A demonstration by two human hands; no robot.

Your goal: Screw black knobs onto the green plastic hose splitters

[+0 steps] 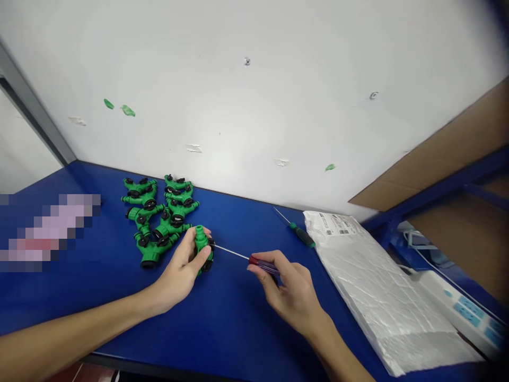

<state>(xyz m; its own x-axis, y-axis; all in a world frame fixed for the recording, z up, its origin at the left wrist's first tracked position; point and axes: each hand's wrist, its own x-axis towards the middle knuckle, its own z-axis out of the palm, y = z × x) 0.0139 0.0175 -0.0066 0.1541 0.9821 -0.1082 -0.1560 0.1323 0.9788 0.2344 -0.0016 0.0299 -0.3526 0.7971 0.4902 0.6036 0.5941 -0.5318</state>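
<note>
Held in my left hand (183,273) is a green hose splitter (202,241) with black valve parts, its threaded end pointing up. My right hand (288,289) grips a screwdriver (262,263) by its dark red and purple handle. The thin metal shaft runs left, and its tip meets the black part on the splitter's right side. Fingers and thumb partly cover the splitter, so the exact contact is hard to make out. Just left of my left hand, several similar green splitters (153,249) with black knobs lie in two loose rows on the blue table (230,329).
A second screwdriver (301,233), green and black, lies near the wall. Beside it a silvery padded mailer (382,292) covers the table's right side. A white power strip (457,302) with blue sockets sits farther right. The white wall (238,106) bounds the back.
</note>
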